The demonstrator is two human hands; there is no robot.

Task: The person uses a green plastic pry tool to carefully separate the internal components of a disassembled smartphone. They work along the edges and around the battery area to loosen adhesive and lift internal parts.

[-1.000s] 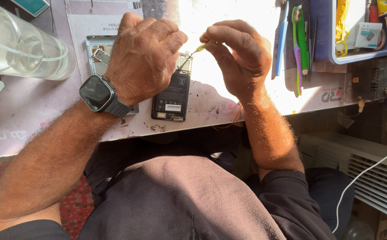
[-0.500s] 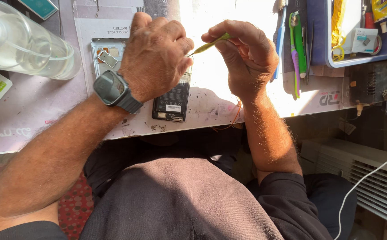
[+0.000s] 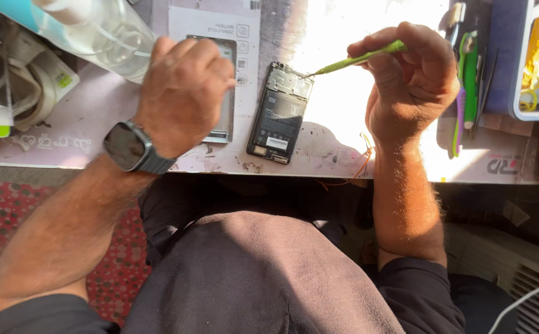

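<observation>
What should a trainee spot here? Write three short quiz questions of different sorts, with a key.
1. True or false: the right hand holds a thin green tool.
2. Where does the tool's tip point? A) the opened phone B) the clear bottle C) the wristwatch
3. Fill in: the left hand rests over a flat phone part lying to the ___ of the opened phone in the picture.

Key: 1 true; 2 A; 3 left.

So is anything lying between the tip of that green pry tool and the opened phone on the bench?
Nothing visible. The right hand holds the green pry tool with its tip already at the top edge of the opened phone. The left hand rests off to the side, over the pale panel.
</observation>
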